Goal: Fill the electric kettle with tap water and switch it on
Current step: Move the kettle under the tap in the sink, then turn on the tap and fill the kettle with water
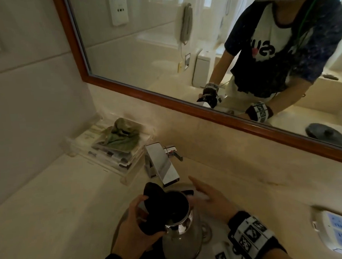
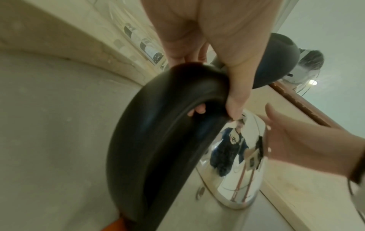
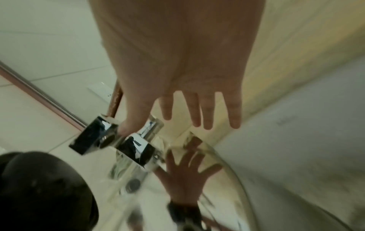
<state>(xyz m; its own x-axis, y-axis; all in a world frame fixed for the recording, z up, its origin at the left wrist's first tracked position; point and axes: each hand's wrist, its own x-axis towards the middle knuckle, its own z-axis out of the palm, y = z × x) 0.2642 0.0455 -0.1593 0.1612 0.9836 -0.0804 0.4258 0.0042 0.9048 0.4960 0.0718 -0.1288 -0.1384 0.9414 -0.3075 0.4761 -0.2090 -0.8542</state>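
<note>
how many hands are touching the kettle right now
1: the left hand grips the kettle by its handle. The right hand is open beside it, reaching toward the tap.

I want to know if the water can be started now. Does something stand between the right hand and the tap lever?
Nothing visible does. The right hand is open, its fingers straight, in free air below the tap lever. The kettle, held by the left hand, stays beside this path, under the spout.

Steel kettle, lid open, below chrome tap
</note>
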